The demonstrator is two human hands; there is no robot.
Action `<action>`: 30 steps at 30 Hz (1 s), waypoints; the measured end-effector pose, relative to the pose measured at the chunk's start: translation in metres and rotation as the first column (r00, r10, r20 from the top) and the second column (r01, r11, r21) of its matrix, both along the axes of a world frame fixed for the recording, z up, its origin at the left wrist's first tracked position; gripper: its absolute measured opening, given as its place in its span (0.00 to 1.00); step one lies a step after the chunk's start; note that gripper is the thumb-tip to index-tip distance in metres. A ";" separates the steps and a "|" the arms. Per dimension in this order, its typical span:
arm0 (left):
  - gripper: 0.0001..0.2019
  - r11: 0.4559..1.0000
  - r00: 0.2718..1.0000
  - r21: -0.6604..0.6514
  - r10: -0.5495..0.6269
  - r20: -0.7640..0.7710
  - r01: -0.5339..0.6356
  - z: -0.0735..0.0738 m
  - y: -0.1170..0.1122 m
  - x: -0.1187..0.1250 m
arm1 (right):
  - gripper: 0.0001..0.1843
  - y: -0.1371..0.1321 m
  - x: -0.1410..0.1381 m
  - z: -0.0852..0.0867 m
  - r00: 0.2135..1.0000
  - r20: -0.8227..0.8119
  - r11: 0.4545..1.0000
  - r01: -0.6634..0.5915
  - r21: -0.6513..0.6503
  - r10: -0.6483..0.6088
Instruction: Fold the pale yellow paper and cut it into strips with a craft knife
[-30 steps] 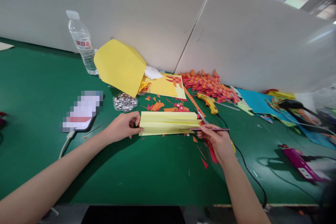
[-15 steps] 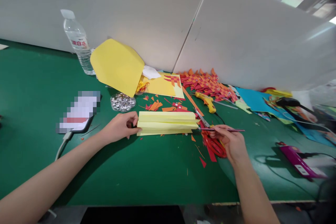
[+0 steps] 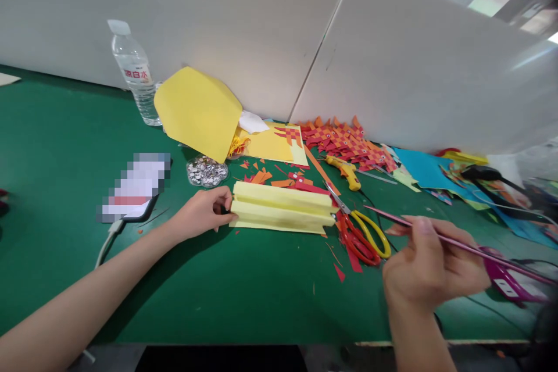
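My left hand (image 3: 207, 209) pinches the left end of a pale yellow sheet of paper (image 3: 283, 207), pleated lengthwise and lying on the green table. A small black spot shows between those fingers; I cannot make out what it is. Raised at the right, my right hand (image 3: 436, 261) is closed around a slim pink pencil (image 3: 462, 244), its dark tip pointing left. Between that hand and the paper lie scissors (image 3: 360, 238) with one red and one yellow handle, their blades partly open. Red and orange paper scraps (image 3: 261, 176) are scattered behind the paper.
A phone (image 3: 139, 186) on a cable and a water bottle (image 3: 137, 75) stand left. Behind are yellow card (image 3: 200, 110), a tub of googly eyes (image 3: 207, 171), a yellow glue gun (image 3: 344, 171) and woven paper fish (image 3: 344, 139). A purple power strip (image 3: 508, 285) lies right.
My right hand has moved right and toward me, lifting the pink pencil away from the paper's right end and uncovering the scissors' handles. My left hand keeps its hold on the paper.
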State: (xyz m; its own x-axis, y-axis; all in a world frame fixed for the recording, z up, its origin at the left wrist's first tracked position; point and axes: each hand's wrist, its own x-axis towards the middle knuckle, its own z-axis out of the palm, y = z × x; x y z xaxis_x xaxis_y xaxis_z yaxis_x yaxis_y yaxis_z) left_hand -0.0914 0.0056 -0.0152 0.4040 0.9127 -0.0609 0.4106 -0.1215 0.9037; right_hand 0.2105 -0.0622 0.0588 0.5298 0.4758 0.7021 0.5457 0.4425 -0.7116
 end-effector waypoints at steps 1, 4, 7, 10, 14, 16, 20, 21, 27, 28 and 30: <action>0.12 1.000 1.000 0.001 -0.001 0.002 0.001 0.000 0.000 0.000 | 0.05 0.000 -0.006 0.001 1.000 -0.025 0.997 0.012 0.075 -0.010; 0.12 1.000 1.000 0.011 0.008 -0.006 -0.008 0.001 0.000 0.001 | 0.03 -0.003 -0.029 -0.004 0.990 -0.071 0.990 -0.117 0.077 0.123; 0.13 0.999 0.999 0.031 0.017 -0.036 -0.016 0.003 -0.001 0.001 | 0.04 -0.004 -0.059 -0.020 0.888 -0.168 0.829 -0.459 -0.321 0.427; 0.13 0.999 0.998 0.048 0.007 -0.061 -0.004 0.004 -0.001 0.000 | 0.07 0.001 -0.085 -0.039 0.778 -0.317 0.610 -0.624 -0.489 0.542; 0.13 0.999 0.999 0.033 -0.040 -0.033 0.041 0.006 0.000 0.000 | 0.10 0.012 -0.099 -0.052 0.740 -0.412 0.560 -0.672 -0.485 0.532; 0.12 0.998 0.998 0.018 -0.056 -0.018 0.056 0.007 0.000 -0.001 | 0.10 0.015 -0.099 -0.054 0.744 -0.422 0.569 -0.668 -0.480 0.517; 0.12 0.998 0.998 0.012 -0.064 -0.022 0.064 0.007 0.001 -0.001 | 0.11 0.015 -0.097 -0.055 0.752 -0.427 0.574 -0.659 -0.486 0.502; 0.12 0.998 0.998 0.010 -0.065 -0.017 0.065 0.007 0.001 -0.001 | 0.11 0.015 -0.096 -0.056 0.753 -0.429 0.574 -0.658 -0.487 0.499; 0.14 0.998 0.998 0.000 -0.057 -0.007 0.057 0.004 0.001 -0.001 | 0.13 0.017 -0.093 -0.061 0.760 -0.437 0.579 -0.649 -0.493 0.481; 0.14 0.998 0.998 0.003 -0.056 -0.016 0.056 0.004 0.001 -0.002 | 0.13 0.018 -0.091 -0.061 0.762 -0.436 0.582 -0.647 -0.493 0.479; 0.14 0.998 0.998 0.014 -0.056 -0.038 0.057 0.005 0.001 -0.002 | 0.12 0.018 -0.086 -0.061 0.766 -0.437 0.590 -0.642 -0.490 0.471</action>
State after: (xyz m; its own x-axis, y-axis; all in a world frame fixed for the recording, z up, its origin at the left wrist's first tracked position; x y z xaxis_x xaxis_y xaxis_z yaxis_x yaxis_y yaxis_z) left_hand -0.0933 0.0066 -0.0106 0.4529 0.8893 -0.0634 0.4365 -0.1592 0.8855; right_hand 0.1248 -0.0442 -0.0019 0.1197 0.9907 0.0644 0.1148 0.0506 -0.9921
